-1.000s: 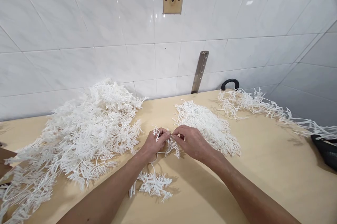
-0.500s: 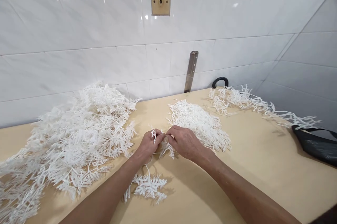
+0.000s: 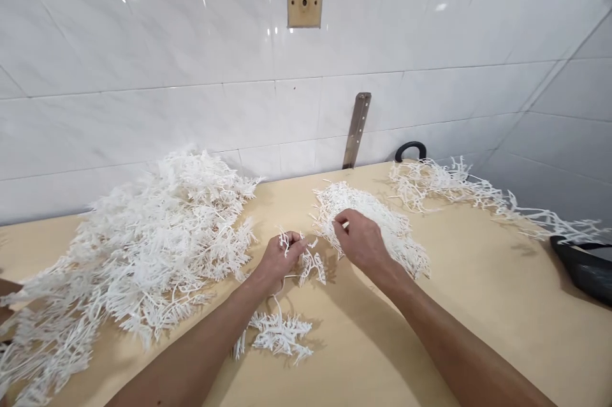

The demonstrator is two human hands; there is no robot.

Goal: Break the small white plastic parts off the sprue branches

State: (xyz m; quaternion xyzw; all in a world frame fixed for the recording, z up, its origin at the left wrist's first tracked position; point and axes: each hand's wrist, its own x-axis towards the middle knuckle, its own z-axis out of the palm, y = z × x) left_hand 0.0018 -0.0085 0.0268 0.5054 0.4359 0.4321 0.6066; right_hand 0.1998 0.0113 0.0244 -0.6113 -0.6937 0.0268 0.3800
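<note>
My left hand (image 3: 283, 259) is closed on a white branching plastic sprig (image 3: 313, 266), pinched between thumb and fingers. Part of the sprig pokes up above the fingers and part hangs to their right. A thin stem runs down below the wrist to a feathery white sprig (image 3: 282, 333) low over the table. My right hand (image 3: 361, 238) is over the left side of a small pile of short white plastic pieces (image 3: 399, 244). Its thumb and forefinger are curled together, and whatever lies between them is too small to make out.
A big heap of feathery white sprigs (image 3: 162, 247) covers the left of the table (image 3: 478, 292). Bare white stems (image 3: 459, 184) lie at the back right, near a black curved handle (image 3: 411, 150) and a black bag (image 3: 586, 273). A metal strip (image 3: 357, 129) leans against the tiled wall.
My right hand has left the sprig at my left hand and moved right, over the small pile. The left hand keeps its hold. The view has shifted slightly left.
</note>
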